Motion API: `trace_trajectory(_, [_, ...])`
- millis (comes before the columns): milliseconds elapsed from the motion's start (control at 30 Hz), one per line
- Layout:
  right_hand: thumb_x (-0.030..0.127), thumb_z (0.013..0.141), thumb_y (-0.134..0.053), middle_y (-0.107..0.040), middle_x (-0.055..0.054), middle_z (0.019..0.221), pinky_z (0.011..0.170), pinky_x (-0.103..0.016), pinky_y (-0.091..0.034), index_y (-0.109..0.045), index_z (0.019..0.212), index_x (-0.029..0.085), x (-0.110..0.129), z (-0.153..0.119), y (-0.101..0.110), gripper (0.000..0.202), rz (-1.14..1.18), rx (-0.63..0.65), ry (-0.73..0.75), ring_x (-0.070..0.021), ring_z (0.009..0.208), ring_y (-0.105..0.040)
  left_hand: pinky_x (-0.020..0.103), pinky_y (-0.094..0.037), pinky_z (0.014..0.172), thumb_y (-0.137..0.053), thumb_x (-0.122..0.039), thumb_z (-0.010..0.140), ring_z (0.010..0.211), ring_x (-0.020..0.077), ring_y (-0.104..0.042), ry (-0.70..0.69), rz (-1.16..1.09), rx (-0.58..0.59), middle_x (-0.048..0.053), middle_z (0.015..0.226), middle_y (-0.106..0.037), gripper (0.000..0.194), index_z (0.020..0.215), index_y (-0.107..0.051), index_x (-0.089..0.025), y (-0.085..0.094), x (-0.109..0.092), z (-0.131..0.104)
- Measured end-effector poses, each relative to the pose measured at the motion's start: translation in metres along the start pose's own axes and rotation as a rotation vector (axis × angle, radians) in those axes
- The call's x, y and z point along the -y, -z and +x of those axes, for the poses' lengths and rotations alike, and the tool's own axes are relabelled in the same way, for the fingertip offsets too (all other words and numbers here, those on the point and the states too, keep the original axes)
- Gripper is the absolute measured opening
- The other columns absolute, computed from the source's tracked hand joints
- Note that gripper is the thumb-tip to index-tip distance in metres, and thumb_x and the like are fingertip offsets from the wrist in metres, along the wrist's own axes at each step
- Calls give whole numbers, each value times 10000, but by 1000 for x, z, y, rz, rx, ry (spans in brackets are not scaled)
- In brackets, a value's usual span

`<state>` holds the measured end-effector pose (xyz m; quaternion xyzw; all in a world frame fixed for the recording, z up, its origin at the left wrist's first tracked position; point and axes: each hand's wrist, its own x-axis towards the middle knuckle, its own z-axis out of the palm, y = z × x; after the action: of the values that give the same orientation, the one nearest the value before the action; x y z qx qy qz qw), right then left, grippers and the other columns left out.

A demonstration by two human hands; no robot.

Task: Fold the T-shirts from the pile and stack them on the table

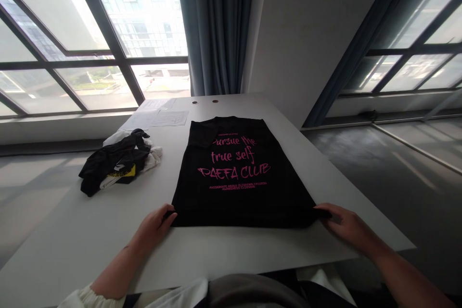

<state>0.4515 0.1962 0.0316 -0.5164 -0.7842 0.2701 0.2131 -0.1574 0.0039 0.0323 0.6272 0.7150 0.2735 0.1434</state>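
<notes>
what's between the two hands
The black shirt: its near edge spans from the left hand to the right hand, as the head view shows.

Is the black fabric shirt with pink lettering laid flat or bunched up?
Laid flat: the shirt lies on the white table, lettering mostly readable, left hand and right hand holding its near corners.

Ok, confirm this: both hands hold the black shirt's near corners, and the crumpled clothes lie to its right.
The side is wrong: the head view shows the crumpled clothes to the left of the black shirt. The left hand and right hand do hold its near corners.
</notes>
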Motion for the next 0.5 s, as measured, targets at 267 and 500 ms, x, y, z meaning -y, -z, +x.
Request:
trace_trajectory(267, [722, 763, -727, -829, -99, 1027, 945, -450, -607, -819, 1024, 233, -1, 9, -1, 562, 172, 30, -144, -356, 983, -779, 306, -576, 788, -628, -439, 916, 823, 207, -707, -171, -97, 146, 74, 943, -772, 269, 1042, -738, -227, 12, 13, -7])
trace_trajectory(500, [709, 793, -665, -818, -90, 944, 881, -409, -603, -781, 965, 231, 2, 34, -18, 521, 180, -208, -116, -314, 912, -770, 278, -492, 622, -511, -528, 952, 642, 180, -621, 57, -124, 15, -3, 703, -675, 335, 963, -660, -229, 6, 8, 6])
